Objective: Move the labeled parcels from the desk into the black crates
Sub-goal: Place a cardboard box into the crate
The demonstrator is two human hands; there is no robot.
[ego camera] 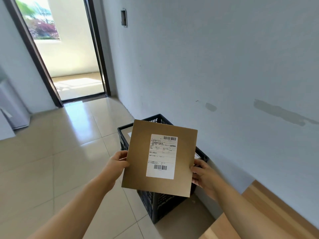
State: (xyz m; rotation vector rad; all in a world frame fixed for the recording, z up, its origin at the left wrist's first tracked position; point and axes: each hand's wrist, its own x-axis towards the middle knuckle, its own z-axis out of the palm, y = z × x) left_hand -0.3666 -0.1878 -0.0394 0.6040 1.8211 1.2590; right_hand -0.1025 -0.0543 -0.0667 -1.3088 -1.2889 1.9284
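Note:
A flat brown parcel (pixel 138 163) with a white barcode label on its face is held up in the air over a black crate (pixel 160 206). My left hand (pixel 116 163) grips its left edge and my right hand (pixel 204 175) grips its right edge. The crate stands on the floor against the wall, and the parcel hides most of its opening. Inside the crate, another brown parcel (pixel 125 131) shows at the far left corner.
A light wooden desk (pixel 259 214) fills the lower right corner, next to the crate. The grey wall (pixel 224 66) runs along the right. Beige floor tiles (pixel 60 161) spread to the left, toward an open doorway (pixel 72 66).

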